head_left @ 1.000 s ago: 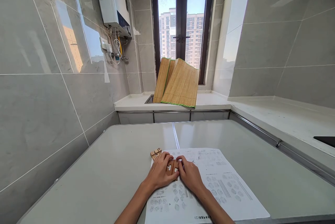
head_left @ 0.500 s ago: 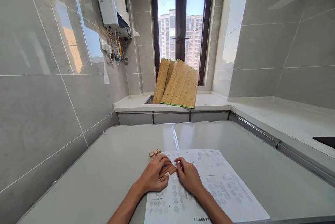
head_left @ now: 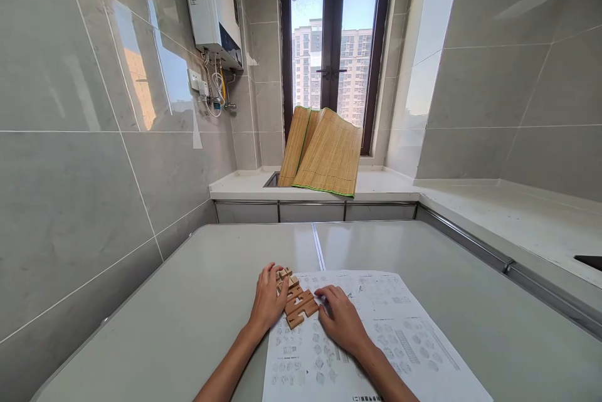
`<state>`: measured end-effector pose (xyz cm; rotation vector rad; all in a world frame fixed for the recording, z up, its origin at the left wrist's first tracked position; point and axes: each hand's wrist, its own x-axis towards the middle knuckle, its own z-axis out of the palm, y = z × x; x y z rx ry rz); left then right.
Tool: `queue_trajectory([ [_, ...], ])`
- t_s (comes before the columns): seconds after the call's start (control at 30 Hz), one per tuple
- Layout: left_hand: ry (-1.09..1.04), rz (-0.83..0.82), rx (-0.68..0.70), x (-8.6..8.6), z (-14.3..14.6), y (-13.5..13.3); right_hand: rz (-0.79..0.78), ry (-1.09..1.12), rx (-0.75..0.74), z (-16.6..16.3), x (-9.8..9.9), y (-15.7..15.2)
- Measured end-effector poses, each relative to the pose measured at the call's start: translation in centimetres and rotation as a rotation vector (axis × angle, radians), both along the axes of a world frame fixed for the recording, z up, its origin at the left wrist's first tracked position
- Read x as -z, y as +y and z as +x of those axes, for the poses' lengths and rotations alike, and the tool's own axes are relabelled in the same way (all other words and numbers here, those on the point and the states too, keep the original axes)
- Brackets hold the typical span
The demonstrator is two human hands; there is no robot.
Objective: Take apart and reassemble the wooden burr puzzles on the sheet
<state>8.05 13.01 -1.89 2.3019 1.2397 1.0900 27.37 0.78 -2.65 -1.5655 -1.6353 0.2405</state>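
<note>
Several brown notched wooden blocks (head_left: 301, 309) lie side by side in a slanting row on the left part of a printed paper sheet (head_left: 371, 352), reaching past its far left edge. My left hand (head_left: 269, 301) is at the far left end of the row, its fingers and thumb around one notched wooden block there; the hand partly hides that block. Just right of the nearest blocks, my right hand (head_left: 342, 320) rests on the sheet. Its fingers are loosely bent and apart, with nothing in them. The fingertips are close to a block's right end.
The paper bears small printed diagrams and lies on a pale table (head_left: 160, 327) with a central seam. Behind stands a white ledge (head_left: 244, 187) with a folded bamboo mat (head_left: 329, 154) before the window. A white counter (head_left: 508, 214) runs along the right, a tiled wall along the left.
My left hand has moved from the nearest blocks to the far left end of the row, uncovering them. My right hand stays nearly in place. The view has shifted slightly.
</note>
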Motion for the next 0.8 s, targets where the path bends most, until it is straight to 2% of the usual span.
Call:
queue_trajectory([
  [0.23,0.045,-0.055,0.111,0.4,0.1,0.2,-0.023,0.010,-0.093,-0.2,-0.4,-0.4],
  [0.8,0.053,-0.104,0.102,0.4,0.5,1.8,-0.042,0.012,-0.162,-0.1,-0.3,-0.6],
])
